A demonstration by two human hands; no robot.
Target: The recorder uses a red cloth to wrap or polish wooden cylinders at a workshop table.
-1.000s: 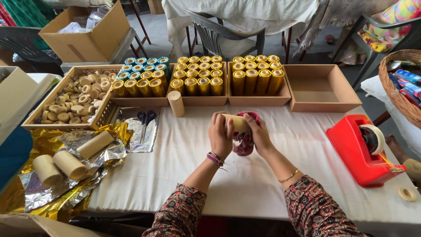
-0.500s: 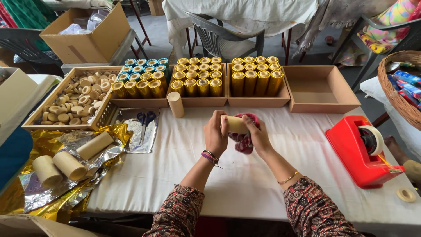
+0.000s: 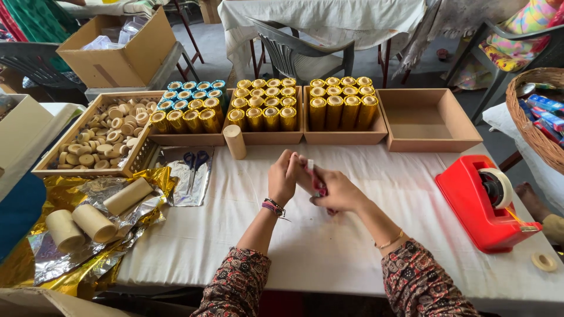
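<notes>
**A:** What do you have nearest the camera?

**B:** I see two patterned sleeves coming up from the bottom edge, cut off above the elbows. My left hand (image 3: 283,183) and right hand (image 3: 336,191) meet over the white cloth-covered table (image 3: 329,246), both closed round a small red-and-pale wrapped piece (image 3: 314,178). Only a sliver of it shows between the fingers, so I can't tell its shape. Which hand bears it is also unclear.

**A:** And to the sides?

**B:** To the right stands a red plastic tape dispenser (image 3: 484,202), with a small loose tape ring (image 3: 544,262) beside it near the table edge. To the left, plain cardboard tubes (image 3: 94,222) lie on crumpled gold and silver foil sheets (image 3: 126,202); the foil runs out of view at the lower left. Blue-handled scissors (image 3: 194,165) rest on a silver sheet.

**A:** Farther back?

**B:** One upright bare cardboard tube (image 3: 235,141) stands just in front of shallow cardboard trays (image 3: 341,136) packed with gold-wrapped tubes (image 3: 264,105); some at left have blue tops (image 3: 194,92). A tray of round wooden discs (image 3: 100,136) sits far left, an empty cardboard tray (image 3: 429,120) at right. A wicker basket (image 3: 531,126) is cut off by the right edge, its contents hard to make out.
</notes>
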